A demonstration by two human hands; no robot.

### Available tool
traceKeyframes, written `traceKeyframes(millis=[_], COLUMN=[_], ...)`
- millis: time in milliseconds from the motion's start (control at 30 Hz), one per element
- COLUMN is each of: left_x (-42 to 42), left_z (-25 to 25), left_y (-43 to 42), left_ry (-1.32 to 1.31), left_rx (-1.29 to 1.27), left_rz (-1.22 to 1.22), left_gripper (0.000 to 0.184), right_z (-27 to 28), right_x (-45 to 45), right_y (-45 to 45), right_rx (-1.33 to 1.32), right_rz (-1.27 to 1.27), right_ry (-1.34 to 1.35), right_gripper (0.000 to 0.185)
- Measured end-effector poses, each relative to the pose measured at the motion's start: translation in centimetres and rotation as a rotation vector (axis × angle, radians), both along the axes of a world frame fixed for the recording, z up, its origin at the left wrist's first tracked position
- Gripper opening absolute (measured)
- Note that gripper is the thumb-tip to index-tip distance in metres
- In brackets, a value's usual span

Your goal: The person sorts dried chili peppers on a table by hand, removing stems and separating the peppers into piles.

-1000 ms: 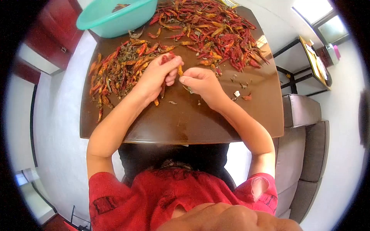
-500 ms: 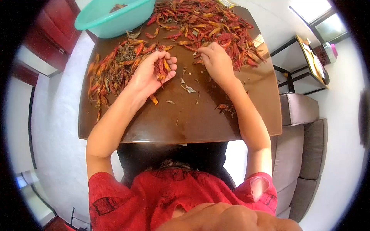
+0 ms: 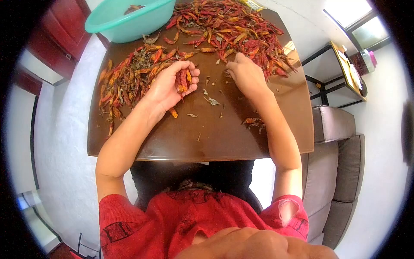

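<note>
My left hand [image 3: 172,84] is curled around several dried chilli peppers [image 3: 184,81], red and orange, with the palm turned up. It rests beside the left heap of dried chillies [image 3: 133,77], which has many stems and bits of leaf in it. Over the near edge of the large right heap of dried chillies [image 3: 237,32] is my right hand [image 3: 246,74]. Its fingers are bent and drawn together, pointing down; whatever is between the fingertips is hidden from me.
Both heaps lie on a brown table [image 3: 194,138]. A turquoise basin [image 3: 129,21] stands at the back left. Dry leaf scraps [image 3: 211,101] and a small clump of stems [image 3: 253,122] lie nearer me. On the right are a grey sofa [image 3: 323,168] and a shelf [image 3: 345,64].
My right hand has shifted slightly right and down at the edge of the right heap. My left hand keeps its hold on the chillies, nearly still.
</note>
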State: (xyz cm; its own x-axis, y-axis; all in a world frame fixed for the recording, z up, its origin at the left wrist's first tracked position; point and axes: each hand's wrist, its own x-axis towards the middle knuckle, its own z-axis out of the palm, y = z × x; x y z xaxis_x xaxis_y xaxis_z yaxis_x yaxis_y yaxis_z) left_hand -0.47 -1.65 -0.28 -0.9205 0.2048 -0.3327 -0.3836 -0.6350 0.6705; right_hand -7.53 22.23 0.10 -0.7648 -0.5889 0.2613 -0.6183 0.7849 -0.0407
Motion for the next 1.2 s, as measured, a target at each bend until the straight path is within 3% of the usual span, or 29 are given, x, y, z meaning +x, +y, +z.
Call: traceKeyframes(millis=[200,300,567,700,800,867,900,967,1000,1133,1200], left_x=[-0.1,0.0,0.0,-0.1,0.2,0.3,0.4,0.6,0.9,1.1,1.3], left_z=[-0.4,-0.2,-0.3,-0.5,0.3,0.4,0.6,1.0,1.2,1.2,1.8], left_y=[0.0,0.3,0.2,0.1,0.8,0.9,0.9,0.9,1.2,1.5,1.6], left_ry=[0.034,0.013,0.029,0.031,0.006,0.078,0.079,0.172,0.188,0.206,0.194], left_rx=[-0.012,-0.041,-0.017,-0.012,-0.053,-0.106,-0.108,-0.024,-0.047,0.002,-0.033], left_rz=[-0.031,0.001,-0.040,-0.064,-0.021,-0.063,-0.057,-0.177,-0.171,-0.183,-0.187], left_gripper=[0.015,0.015,0.014,0.015,0.019,0.030,0.030,0.040,0.044,0.037,0.034], right_z=[0.9,0.3,0.2,0.4,0.7,2.4,3.0,3.7,3.5,2.9,2.8], right_x=[0.2,-1.2,0.3,0.0,-1.0,0.0,0.6,1.8,2.1,3.6,4.8], right_y=[0.9,2.0,2.1,2.8,2.8,2.1,1.8,1.1,0.7,-1.1,-2.4], right_rx=[-0.301,-0.302,-0.020,0.005,-0.118,-0.826,-0.826,-1.205,-1.270,-1.284,-1.318], right_rz=[-0.013,-0.039,-0.049,-0.020,0.021,-0.067,-0.060,0.002,0.103,0.230,0.177], right_ry=[0.084,0.181,-0.012,-0.006,0.180,-0.521,-0.523,-1.244,-1.453,-1.786,-1.760], right_gripper=[0.014,0.017,0.018,0.019,0.021,0.024,0.024,0.022,0.019,0.021,0.021])
